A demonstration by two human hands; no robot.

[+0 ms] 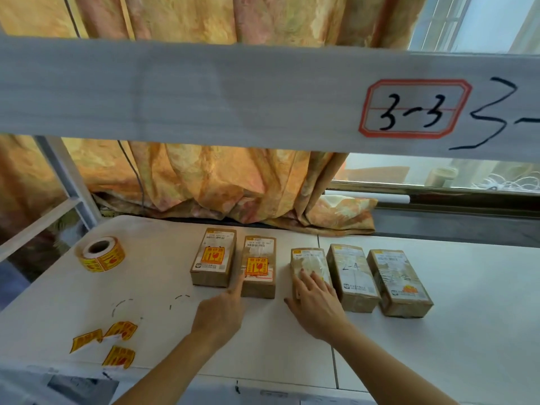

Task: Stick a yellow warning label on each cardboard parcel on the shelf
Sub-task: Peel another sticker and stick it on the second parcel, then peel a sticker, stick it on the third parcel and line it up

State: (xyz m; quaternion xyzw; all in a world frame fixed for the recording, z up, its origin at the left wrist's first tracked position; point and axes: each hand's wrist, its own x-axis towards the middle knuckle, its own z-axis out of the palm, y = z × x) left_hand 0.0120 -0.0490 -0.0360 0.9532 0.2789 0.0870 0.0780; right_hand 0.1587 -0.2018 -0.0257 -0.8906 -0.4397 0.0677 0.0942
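Observation:
Several brown cardboard parcels stand in a row on the white shelf (146,287). The leftmost parcel (213,258) carries a yellow warning label. The second parcel (259,266) also bears a yellow label (256,266); my left hand (222,314) points with its index finger pressed on that label's left edge. My right hand (314,302) lies flat on the third parcel (309,264), fingers spread, holding nothing. The fourth parcel (352,276) and the fifth parcel (399,282) show no yellow warning label.
A roll of yellow labels (100,254) lies at the shelf's left. Loose peeled labels and backing paper (111,343) sit near the front left edge. An upper shelf beam marked "3-3" (204,89) crosses overhead. Orange curtain (222,182) hangs behind.

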